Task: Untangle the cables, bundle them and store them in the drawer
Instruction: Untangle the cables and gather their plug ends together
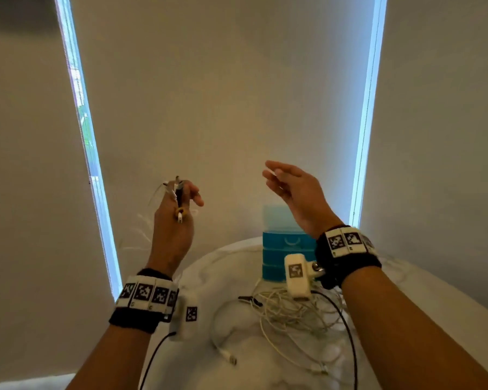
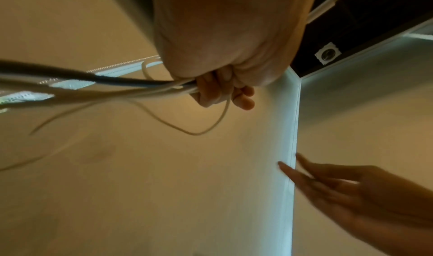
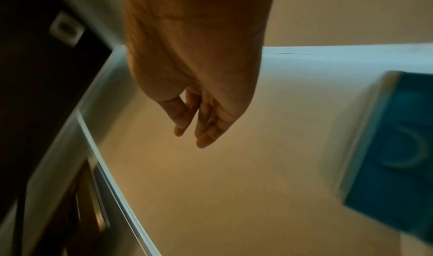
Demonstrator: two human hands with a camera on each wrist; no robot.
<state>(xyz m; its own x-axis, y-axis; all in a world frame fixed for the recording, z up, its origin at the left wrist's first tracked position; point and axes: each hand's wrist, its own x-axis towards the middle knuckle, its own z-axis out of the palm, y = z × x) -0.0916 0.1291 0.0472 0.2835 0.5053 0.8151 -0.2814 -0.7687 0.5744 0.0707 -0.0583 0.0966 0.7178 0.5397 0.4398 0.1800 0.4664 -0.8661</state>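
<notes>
We hold a few cable ends (image 1: 178,199) raised in our left hand (image 1: 173,229), fingers curled round them, their lengths trailing down. Our right hand (image 1: 295,194) hovers spread and empty. Most cables (image 1: 290,313) still lie tangled on the white table (image 1: 423,299), just near of the blue drawer unit (image 1: 285,246). We judge the untangling barely begun; bundling and storing remain.

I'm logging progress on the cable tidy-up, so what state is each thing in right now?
left hand: raised, grips a bunch of cable ends.
held cables: gathered in the fist, loose lengths trailing.
right hand: raised, fingers straight, holds nothing.
cable pile: tangled, lying on the white table.
blue drawer unit: on the table, visible drawers look shut.
</notes>
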